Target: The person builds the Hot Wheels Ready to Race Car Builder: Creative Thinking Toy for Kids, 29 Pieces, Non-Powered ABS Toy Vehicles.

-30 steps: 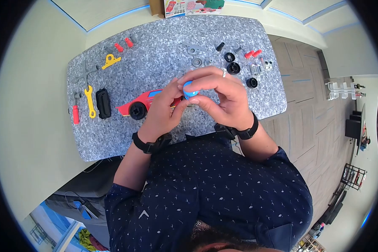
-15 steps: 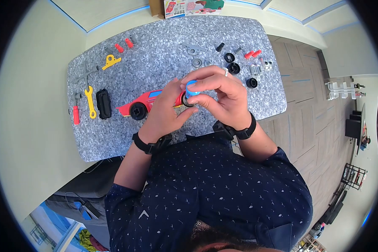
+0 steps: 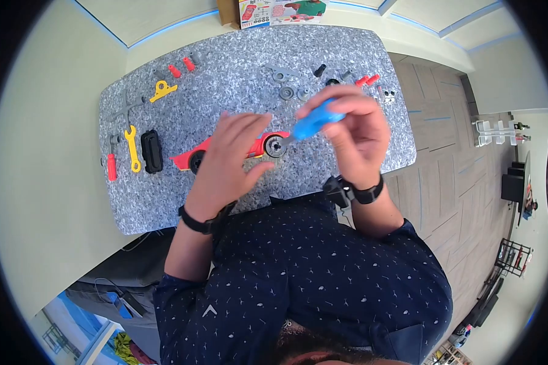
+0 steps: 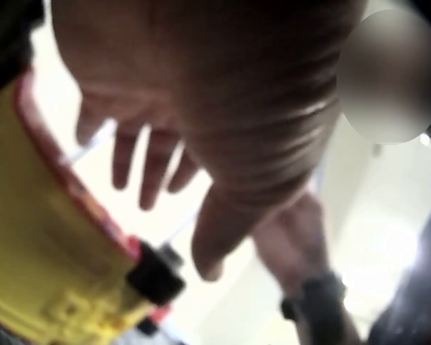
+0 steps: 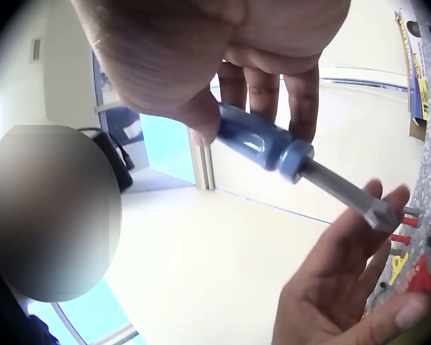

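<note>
A blue-handled toy screwdriver [image 3: 313, 123] is held in my right hand [image 3: 360, 140], thumb and fingers around the handle. Its grey shaft slants toward the front wheel [image 3: 275, 146] of a red toy car [image 3: 186, 160], with the tip close to the hub in the head view. In the right wrist view the shaft of the screwdriver [image 5: 262, 144] shows bare. My left hand [image 3: 225, 164] is spread over the car's middle, fingers extended, covering part of the body and rear wheel. The left wrist view shows the car's yellow underside [image 4: 50, 230] beside that hand.
Left of the car lie a black tray-shaped part [image 3: 151, 151], a yellow wrench [image 3: 132, 149] and a red-handled tool [image 3: 111, 165]. A yellow bracket [image 3: 162, 91] and red pegs [image 3: 175, 71] lie farther back. Several grey, black and red parts sit at right; a printed box [image 3: 280, 13] stands behind.
The right hand has drawn back rightward and tilted the screwdriver, so its handle and shaft show. The left hand has left the wheel area and opened out, uncovering the front wheel.
</note>
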The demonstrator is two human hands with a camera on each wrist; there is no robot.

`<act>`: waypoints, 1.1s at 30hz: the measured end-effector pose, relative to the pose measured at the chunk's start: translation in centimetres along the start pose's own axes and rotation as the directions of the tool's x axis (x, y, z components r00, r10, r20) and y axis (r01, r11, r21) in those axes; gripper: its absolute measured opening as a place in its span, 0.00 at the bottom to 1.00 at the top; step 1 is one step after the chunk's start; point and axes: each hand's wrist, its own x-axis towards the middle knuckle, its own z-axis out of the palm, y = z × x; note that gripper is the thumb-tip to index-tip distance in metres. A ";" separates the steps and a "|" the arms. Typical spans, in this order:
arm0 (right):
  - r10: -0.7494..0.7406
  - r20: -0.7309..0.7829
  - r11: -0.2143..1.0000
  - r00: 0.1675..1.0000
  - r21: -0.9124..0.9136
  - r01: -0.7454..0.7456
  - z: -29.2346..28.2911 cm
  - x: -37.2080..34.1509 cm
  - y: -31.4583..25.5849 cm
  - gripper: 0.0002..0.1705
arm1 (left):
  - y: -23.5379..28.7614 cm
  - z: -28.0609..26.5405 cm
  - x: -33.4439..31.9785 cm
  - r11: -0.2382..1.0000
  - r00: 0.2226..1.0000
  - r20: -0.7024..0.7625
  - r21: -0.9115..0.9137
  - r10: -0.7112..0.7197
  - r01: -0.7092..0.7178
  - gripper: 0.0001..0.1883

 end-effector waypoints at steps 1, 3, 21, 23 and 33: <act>0.049 -0.005 0.997 0.999 -0.060 -0.049 -0.9 0.2 0.0 0.15 | -0.2 -1.3 -0.4 0.999 1.000 -0.026 0.047 -0.005 0.006 0.41; 0.140 -0.029 0.973 0.990 -0.179 -0.143 -4.2 0.7 -0.3 0.15 | -1.2 -3.3 -1.9 0.989 0.993 -0.092 0.126 -0.071 0.083 0.38; 0.902 -0.005 0.428 0.432 -0.120 -0.896 -4.9 -6.6 5.9 0.23 | -6.9 -4.7 -10.6 0.505 0.713 0.116 -0.628 -0.691 0.592 0.23; 0.886 0.040 0.461 0.462 -0.175 -0.870 -5.2 -7.1 6.1 0.21 | -6.6 -4.3 -10.3 0.531 0.750 0.069 -0.663 -0.658 0.527 0.27; 0.892 -0.007 0.442 0.453 -0.207 -0.873 -3.8 -6.6 5.8 0.24 | -6.9 -2.7 -9.3 0.586 0.717 -0.012 -0.586 -0.697 0.559 0.32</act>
